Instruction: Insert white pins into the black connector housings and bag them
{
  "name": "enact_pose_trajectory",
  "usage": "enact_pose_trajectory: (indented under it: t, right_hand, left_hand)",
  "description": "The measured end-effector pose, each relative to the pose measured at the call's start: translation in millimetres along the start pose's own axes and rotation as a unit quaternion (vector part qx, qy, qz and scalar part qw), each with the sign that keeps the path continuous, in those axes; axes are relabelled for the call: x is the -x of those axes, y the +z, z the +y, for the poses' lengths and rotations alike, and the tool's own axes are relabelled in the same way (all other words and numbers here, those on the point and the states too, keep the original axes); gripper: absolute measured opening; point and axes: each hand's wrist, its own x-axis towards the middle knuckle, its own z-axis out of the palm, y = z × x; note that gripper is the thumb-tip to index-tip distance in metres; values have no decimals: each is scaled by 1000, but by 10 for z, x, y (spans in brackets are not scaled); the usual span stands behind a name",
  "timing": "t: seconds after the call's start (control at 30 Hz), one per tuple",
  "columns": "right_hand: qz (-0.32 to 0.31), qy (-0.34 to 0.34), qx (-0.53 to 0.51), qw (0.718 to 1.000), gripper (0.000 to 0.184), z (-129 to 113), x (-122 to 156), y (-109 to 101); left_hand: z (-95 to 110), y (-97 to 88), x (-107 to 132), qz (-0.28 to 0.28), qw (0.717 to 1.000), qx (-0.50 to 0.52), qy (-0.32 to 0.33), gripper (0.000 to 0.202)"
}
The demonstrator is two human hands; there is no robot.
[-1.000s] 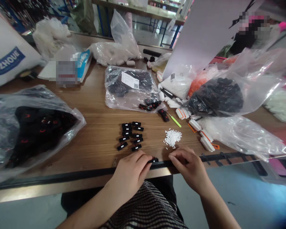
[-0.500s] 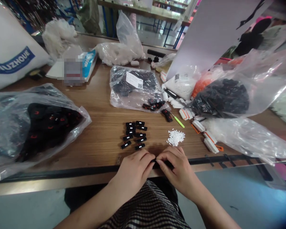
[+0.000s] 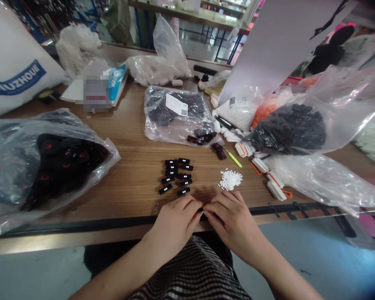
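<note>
My left hand (image 3: 174, 223) and my right hand (image 3: 229, 218) meet at the near edge of the wooden table (image 3: 128, 175), fingertips pinched together on a small black plastic part (image 3: 201, 209) that is almost hidden between them. Just beyond the hands lie two short rows of black clips with white inserts (image 3: 176, 176). To the right of those sits a small heap of tiny white pieces (image 3: 230, 179), a little ahead of my right hand.
Clear bags of black parts lie at the left (image 3: 46, 162), centre back (image 3: 176, 114) and right (image 3: 290, 127). A green-handled tool (image 3: 233, 158) and white-and-orange clips (image 3: 270, 179) lie right of centre. A white sack (image 3: 15, 66) stands far left.
My right hand moved left to meet the left hand; both now pinch the black part. The view shifted slightly.
</note>
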Motion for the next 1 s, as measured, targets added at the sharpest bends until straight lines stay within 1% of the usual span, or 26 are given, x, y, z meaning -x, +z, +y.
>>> enact_pose_trajectory:
  t: [0.1, 0.2, 0.33, 0.47, 0.6, 0.67, 0.7, 0.77, 0.83, 0.93, 1.0]
  right_hand:
    - [39, -14, -9, 999, 11, -6, 41, -25]
    - [62, -27, 7, 998, 12, -4, 85, -19]
    - [83, -36, 44, 995, 12, 12, 121, 47]
    - [91, -25, 49, 994, 12, 13, 117, 98]
    - [84, -20, 3, 996, 11, 0, 107, 103]
    - [99, -24, -32, 994, 10, 9, 126, 97]
    - [113, -23, -45, 992, 12, 23, 141, 91]
    - [145, -8, -59, 988, 17, 75, 175, 67]
    - [165, 24, -47, 985, 15, 166, 190, 19]
    - [193, 70, 33, 978, 10, 383, 117, -96]
    - [205, 87, 95, 970, 15, 565, -11, -178]
  left_hand:
    - [-10, 10, 6, 2, 1000, 3, 1, 12]
    - [-20, 13, 12, 5, 1000, 2, 3, 15]
    - [-34, 18, 18, 5, 1000, 4, 1, 16]
    - [-34, 10, 17, -1, 1000, 6, -4, 16]
    - [-8, -12, 31, -4, 1000, -2, 16, 18]
    - [16, -27, 56, -4, 999, -19, 28, 19]
    - [28, -40, 76, -1, 999, -31, 31, 19]
    - [44, -84, 133, 20, 998, -60, 30, 17]
    - [32, -157, 219, 57, 994, -88, 20, 15]
    - [-53, -292, 378, 99, 988, -121, -12, 15]
    - [-131, -363, 466, 115, 982, -142, -42, 16]
